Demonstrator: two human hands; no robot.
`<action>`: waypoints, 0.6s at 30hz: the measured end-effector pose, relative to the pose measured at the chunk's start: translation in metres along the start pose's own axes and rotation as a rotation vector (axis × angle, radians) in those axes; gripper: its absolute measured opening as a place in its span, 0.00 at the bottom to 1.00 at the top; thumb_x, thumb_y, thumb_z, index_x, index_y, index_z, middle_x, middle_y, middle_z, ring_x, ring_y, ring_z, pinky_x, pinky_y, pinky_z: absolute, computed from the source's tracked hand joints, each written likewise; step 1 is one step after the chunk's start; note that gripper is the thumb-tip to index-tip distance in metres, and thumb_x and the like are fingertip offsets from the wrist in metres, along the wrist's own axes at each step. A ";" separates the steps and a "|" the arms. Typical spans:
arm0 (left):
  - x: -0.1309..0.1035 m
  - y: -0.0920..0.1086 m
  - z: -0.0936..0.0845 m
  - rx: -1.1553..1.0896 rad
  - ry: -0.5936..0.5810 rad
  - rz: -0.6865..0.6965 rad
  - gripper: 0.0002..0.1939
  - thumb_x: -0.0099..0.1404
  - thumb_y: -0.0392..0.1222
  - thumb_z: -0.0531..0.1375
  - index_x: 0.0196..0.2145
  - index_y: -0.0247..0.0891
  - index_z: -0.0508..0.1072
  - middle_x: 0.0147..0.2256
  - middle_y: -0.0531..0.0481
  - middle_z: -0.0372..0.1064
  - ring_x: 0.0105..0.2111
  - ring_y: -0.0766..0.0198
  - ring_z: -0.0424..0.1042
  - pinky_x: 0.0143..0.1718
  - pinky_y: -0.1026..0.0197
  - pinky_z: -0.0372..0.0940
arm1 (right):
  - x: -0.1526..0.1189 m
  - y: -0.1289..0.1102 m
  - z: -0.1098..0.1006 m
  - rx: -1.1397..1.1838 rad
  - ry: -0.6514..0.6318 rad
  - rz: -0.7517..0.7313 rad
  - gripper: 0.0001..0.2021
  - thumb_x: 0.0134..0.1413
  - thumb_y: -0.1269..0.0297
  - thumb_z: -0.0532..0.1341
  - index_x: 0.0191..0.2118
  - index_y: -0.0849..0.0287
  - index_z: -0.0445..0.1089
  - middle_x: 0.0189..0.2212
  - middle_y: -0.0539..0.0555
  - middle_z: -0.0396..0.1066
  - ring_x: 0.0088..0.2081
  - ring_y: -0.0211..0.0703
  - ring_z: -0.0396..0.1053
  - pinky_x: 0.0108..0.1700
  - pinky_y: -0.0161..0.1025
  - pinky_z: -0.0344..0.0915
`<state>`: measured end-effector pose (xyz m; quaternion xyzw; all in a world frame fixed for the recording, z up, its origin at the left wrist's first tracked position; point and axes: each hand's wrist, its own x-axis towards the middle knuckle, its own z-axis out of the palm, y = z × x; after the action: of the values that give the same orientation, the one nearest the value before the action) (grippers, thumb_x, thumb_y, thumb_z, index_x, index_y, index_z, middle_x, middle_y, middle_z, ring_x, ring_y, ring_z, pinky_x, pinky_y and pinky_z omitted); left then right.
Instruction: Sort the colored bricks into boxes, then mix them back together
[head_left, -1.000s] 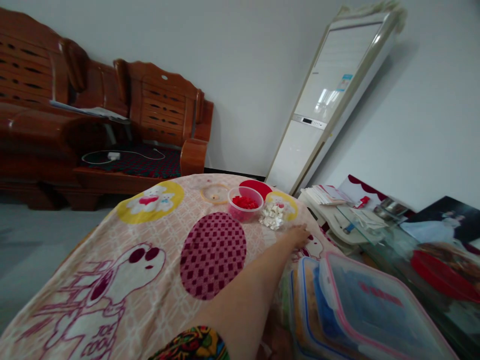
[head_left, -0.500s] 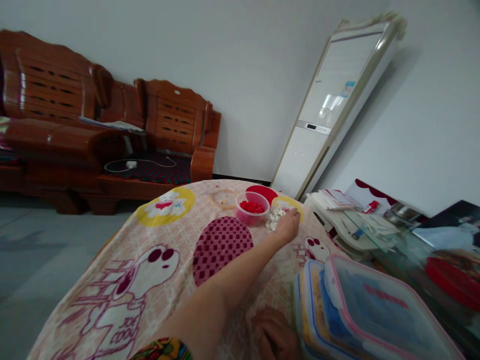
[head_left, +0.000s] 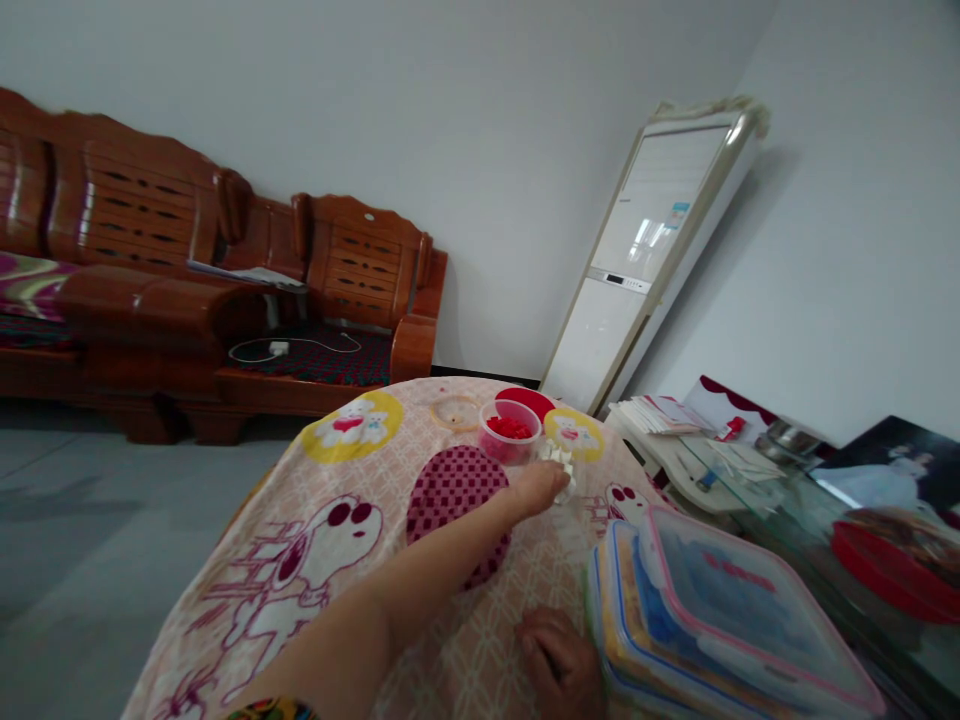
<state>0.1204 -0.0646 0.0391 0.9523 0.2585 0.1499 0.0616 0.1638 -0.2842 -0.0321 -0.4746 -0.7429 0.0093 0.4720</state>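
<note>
My left arm stretches across the table, and my left hand [head_left: 541,487] is at a loose pile of small white pieces [head_left: 556,455]. Its fingers curl down against the pile; their tips are hidden, so I cannot make out what is between them. Just left of the pile stands a round clear pink tub [head_left: 510,445] with red pieces [head_left: 508,428] in it. My right hand [head_left: 561,660] rests curled on the tablecloth near the front, closed with nothing visible in it. Beside it is a stack of clear lidded boxes [head_left: 750,590] with blue and pink rims.
A patterned cloth [head_left: 480,640] covers the round table. Behind the tub lies a red round lid-like thing [head_left: 529,400]; left of it is a clear disc with a yellowish rim [head_left: 456,412]. A glass-topped side table [head_left: 731,480] holding papers [head_left: 652,415] stands right.
My left hand has moved from the right side of the white pile towards me and left, now bent down at its near edge. My right hand stays on the cloth. The view has shifted slightly.
</note>
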 end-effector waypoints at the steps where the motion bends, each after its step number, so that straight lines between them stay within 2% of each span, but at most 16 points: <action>1: -0.013 0.004 -0.002 0.002 -0.018 0.024 0.10 0.63 0.31 0.54 0.35 0.33 0.76 0.38 0.38 0.73 0.40 0.54 0.75 0.41 0.57 0.70 | -0.001 0.000 0.000 -0.007 -0.020 -0.010 0.13 0.61 0.68 0.54 0.30 0.58 0.73 0.26 0.53 0.74 0.31 0.39 0.73 0.37 0.33 0.71; 3: -0.045 0.014 -0.006 -0.006 -0.042 0.063 0.11 0.65 0.33 0.53 0.35 0.35 0.75 0.38 0.40 0.74 0.39 0.56 0.75 0.40 0.59 0.70 | -0.004 0.002 0.002 -0.027 -0.039 -0.029 0.12 0.61 0.69 0.53 0.30 0.58 0.73 0.26 0.53 0.74 0.31 0.39 0.73 0.37 0.33 0.70; 6: -0.089 0.027 -0.019 -0.044 -0.080 0.128 0.09 0.66 0.37 0.54 0.36 0.38 0.76 0.38 0.42 0.74 0.40 0.58 0.75 0.42 0.60 0.69 | -0.017 0.008 0.009 -0.085 0.050 -0.068 0.12 0.60 0.72 0.52 0.29 0.59 0.70 0.24 0.53 0.71 0.28 0.38 0.70 0.33 0.32 0.67; 8: -0.108 0.030 -0.032 -0.136 -0.069 0.198 0.12 0.66 0.46 0.57 0.44 0.40 0.75 0.42 0.44 0.74 0.43 0.58 0.74 0.45 0.61 0.68 | -0.026 0.012 0.015 -0.150 0.124 -0.091 0.13 0.59 0.74 0.53 0.25 0.58 0.67 0.21 0.51 0.67 0.24 0.36 0.66 0.29 0.32 0.63; 10: -0.114 0.022 -0.046 -0.242 0.013 0.224 0.18 0.65 0.51 0.58 0.49 0.42 0.73 0.48 0.44 0.73 0.47 0.60 0.72 0.49 0.62 0.66 | -0.033 0.016 0.019 -0.217 0.153 -0.098 0.14 0.57 0.75 0.54 0.22 0.58 0.63 0.18 0.49 0.63 0.22 0.35 0.62 0.27 0.31 0.60; 12: -0.108 0.001 -0.057 -0.300 0.159 0.115 0.16 0.67 0.48 0.56 0.48 0.39 0.74 0.47 0.45 0.73 0.48 0.61 0.72 0.51 0.62 0.64 | -0.035 0.019 0.020 -0.264 0.160 -0.108 0.14 0.57 0.75 0.55 0.21 0.57 0.61 0.17 0.47 0.60 0.21 0.34 0.60 0.26 0.31 0.58; 14: -0.095 -0.031 -0.062 -0.291 0.305 -0.120 0.13 0.67 0.42 0.54 0.42 0.36 0.76 0.41 0.45 0.75 0.41 0.62 0.73 0.47 0.62 0.66 | -0.033 0.021 0.020 -0.295 0.165 -0.144 0.15 0.57 0.75 0.55 0.21 0.57 0.59 0.17 0.47 0.59 0.20 0.33 0.59 0.25 0.31 0.57; 16: -0.082 -0.068 -0.059 -0.208 0.381 -0.368 0.12 0.66 0.37 0.53 0.37 0.34 0.76 0.37 0.45 0.75 0.39 0.62 0.73 0.45 0.62 0.66 | -0.030 0.021 0.019 -0.319 0.172 -0.185 0.14 0.57 0.75 0.55 0.21 0.57 0.59 0.17 0.46 0.58 0.20 0.33 0.58 0.25 0.31 0.56; 18: -0.074 -0.103 -0.050 -0.121 0.381 -0.567 0.13 0.65 0.33 0.51 0.39 0.33 0.75 0.40 0.44 0.74 0.41 0.62 0.72 0.46 0.62 0.66 | -0.026 0.020 0.019 -0.332 0.197 -0.212 0.15 0.57 0.75 0.54 0.21 0.56 0.58 0.16 0.46 0.58 0.19 0.33 0.58 0.24 0.31 0.55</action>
<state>-0.0052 -0.0121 0.0478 0.7922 0.5102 0.3170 0.1077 0.1669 -0.2835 -0.0701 -0.4635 -0.7303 -0.2091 0.4562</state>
